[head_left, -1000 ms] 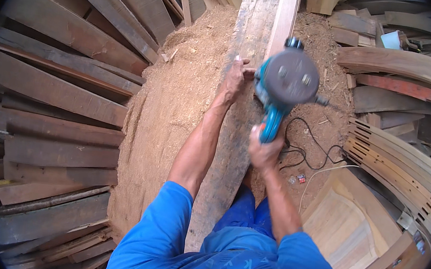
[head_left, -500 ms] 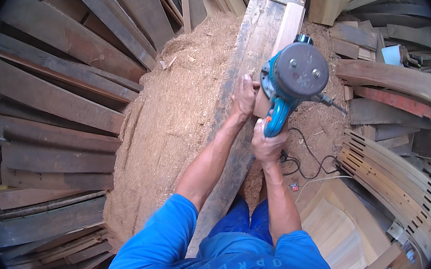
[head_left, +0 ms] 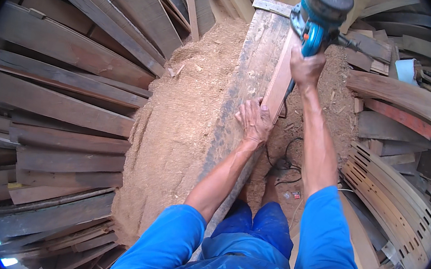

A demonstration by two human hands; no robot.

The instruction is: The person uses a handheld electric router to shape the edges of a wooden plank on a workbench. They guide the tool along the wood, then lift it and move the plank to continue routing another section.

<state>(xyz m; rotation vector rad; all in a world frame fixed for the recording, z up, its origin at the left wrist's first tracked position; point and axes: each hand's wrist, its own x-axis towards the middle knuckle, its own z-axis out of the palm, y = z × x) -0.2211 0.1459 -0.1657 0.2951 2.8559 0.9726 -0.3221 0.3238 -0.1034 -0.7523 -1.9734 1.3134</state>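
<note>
My right hand point(head_left: 307, 68) is closed round the handle of a teal router point(head_left: 322, 14) with a round grey motor top. The router sits over the far end of a pale, reddish wooden strip point(head_left: 280, 81). Its base is partly hidden, and its top is cut off by the picture's edge. The strip lies lengthwise along a worn wooden bench plank point(head_left: 254, 48). Against the strip's near end rests my left hand point(head_left: 255, 122), its fingers apart and pressed down at the edge. What lies under the palm is hidden.
Sawdust point(head_left: 171, 145) is heaped left of the bench. Stacked dark boards point(head_left: 66, 139) fan out along the left side. A black cord point(head_left: 289, 164) coils on the floor near my legs. Curved, slotted wooden pieces point(head_left: 389, 191) and more planks point(head_left: 405, 98) lie at the right.
My right hand has pushed the router forward, away from me, to the strip's far end. My left hand has left the router's side and moved back to the strip's near end.
</note>
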